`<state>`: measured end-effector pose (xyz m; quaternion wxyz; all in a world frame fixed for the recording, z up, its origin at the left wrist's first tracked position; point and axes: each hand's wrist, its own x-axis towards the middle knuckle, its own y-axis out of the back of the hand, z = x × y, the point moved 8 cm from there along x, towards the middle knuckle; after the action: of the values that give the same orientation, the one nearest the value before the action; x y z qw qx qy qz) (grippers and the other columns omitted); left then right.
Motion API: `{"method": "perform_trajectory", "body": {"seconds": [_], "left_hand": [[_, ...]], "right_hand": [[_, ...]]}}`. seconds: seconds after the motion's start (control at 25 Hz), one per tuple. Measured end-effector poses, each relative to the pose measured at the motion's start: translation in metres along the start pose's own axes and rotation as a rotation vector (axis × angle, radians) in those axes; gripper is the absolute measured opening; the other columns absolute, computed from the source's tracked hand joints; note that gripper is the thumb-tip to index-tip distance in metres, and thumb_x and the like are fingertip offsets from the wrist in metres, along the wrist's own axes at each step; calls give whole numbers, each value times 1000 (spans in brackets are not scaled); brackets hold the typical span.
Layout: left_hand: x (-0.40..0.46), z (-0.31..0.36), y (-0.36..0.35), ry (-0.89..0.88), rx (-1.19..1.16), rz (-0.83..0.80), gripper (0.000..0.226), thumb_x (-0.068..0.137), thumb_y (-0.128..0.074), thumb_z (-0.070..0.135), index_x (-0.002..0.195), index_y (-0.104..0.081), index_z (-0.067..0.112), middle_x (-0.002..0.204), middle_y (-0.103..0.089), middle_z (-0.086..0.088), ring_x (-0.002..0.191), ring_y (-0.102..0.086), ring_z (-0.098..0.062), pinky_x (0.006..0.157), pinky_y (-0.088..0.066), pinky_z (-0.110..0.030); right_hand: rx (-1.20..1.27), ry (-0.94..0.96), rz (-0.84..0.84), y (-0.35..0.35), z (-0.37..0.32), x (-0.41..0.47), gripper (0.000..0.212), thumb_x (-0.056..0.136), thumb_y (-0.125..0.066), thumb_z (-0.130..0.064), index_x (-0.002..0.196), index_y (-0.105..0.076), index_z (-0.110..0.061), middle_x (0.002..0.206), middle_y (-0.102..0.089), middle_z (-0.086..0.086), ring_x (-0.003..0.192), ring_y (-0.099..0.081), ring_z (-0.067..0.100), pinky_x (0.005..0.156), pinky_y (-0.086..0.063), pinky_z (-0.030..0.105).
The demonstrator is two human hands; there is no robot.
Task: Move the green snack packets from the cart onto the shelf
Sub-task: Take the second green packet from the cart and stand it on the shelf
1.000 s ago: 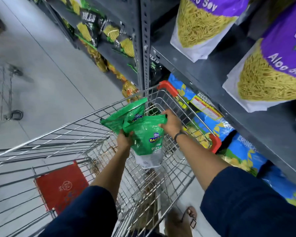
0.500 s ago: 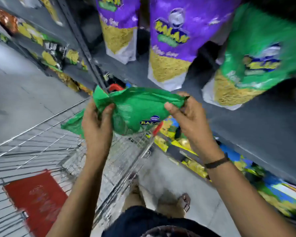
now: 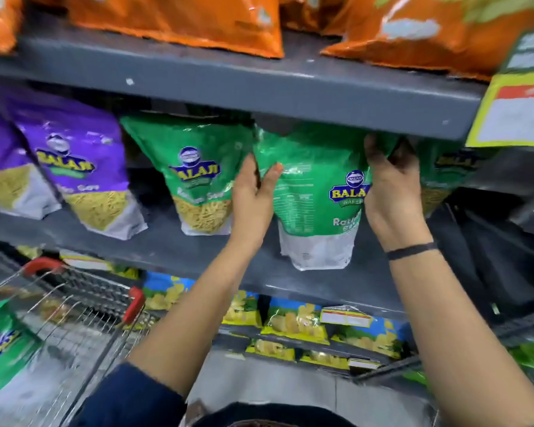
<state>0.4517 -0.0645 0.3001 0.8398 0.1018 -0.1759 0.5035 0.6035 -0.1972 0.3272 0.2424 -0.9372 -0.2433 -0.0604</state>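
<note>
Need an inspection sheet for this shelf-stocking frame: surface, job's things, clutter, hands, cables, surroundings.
Surface: grey metal shelf, middle tier, partly stocked.
Job's things: green packet upright at the shelf's front edge, held from both sides; another green packet standing to its left; one more green packet in the cart.
Clutter: purple packets on the same tier, further left.
Hands: left hand on the packet's left side, right hand on its right; both grip it.
Cables: nothing seen.
Surroundings: orange packets on the tier above; yellow packets below; yellow price tag top right; wire cart lower left.
</note>
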Motion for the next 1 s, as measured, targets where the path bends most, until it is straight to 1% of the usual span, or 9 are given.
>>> {"method": "perform_trajectory", "body": {"seconds": [0.08,0.2,0.32,0.4,0.48,0.56,0.64,0.72,1.0], "left_hand": [[1,-27,-36,33,62,-63,3,88,-53,8,90,-53,7,74,-52,10,66,-48,14,63,-37,-4],[-3,-77,-64,231,-35,-220,31,88,-38,45,103,-56,24,102,-61,13,92,-53,18,87,-41,-13],[-12,-97,-87,397,-214,-302,59,85,-7,63,100,-61,42,123,-55,13,118,-52,-7,111,-32,-35],[-29,-113,-90,476,-199,-295,68,78,-6,75,108,-56,39,132,-49,8,127,-46,-19,111,-33,-39],[-54,-131,-72,530,-71,-186,82,59,-13,91,101,-61,40,116,-68,-3,109,-62,-23,96,-46,-36],[-65,-125,-49,415,-12,-5,66,69,-19,84,95,-62,40,83,-75,3,78,-69,-16,75,-50,-27],[-56,-121,-47,346,52,56,47,88,-31,57,115,-54,28,112,-67,-6,102,-62,-18,90,-47,-32],[-40,-122,-66,380,98,-75,44,95,-35,38,132,-40,15,140,-47,-8,128,-43,-20,108,-34,-35],[-36,-129,-96,500,-13,-235,42,94,-29,47,127,-44,24,129,-55,0,116,-50,-15,98,-39,-32]], "right_hand": [[-95,-29,43,32,10,13,29,91,-52,-4,120,-49,-4,111,-67,1,98,-61,2,93,-49,18],[-195,-26,208,69,36,1,37,94,-49,-11,129,-41,-3,136,-50,14,117,-50,11,102,-39,15],[-235,-102,425,99,83,-57,17,96,-44,-17,111,-46,-10,119,-53,20,102,-47,9,85,-38,5],[-222,-259,308,89,117,-88,21,96,-42,-31,115,-48,-22,122,-54,0,117,-47,12,97,-40,12],[-167,-370,207,92,131,-72,43,95,-38,-42,132,-44,-21,140,-49,-3,132,-44,16,113,-36,34],[-195,-405,225,114,124,-36,50,96,-34,-44,137,-44,-17,145,-46,1,133,-44,17,115,-32,42],[-197,-432,270,133,123,-24,45,96,-32,-44,126,-53,-17,133,-53,-2,124,-46,13,109,-34,36],[-166,-467,186,129,136,-34,38,96,-34,-44,118,-55,-21,119,-58,-4,111,-51,10,98,-37,35],[-131,-437,69,101,137,-39,40,97,-41,-32,136,-39,-27,131,-52,-9,107,-55,-5,84,-48,17]]}}
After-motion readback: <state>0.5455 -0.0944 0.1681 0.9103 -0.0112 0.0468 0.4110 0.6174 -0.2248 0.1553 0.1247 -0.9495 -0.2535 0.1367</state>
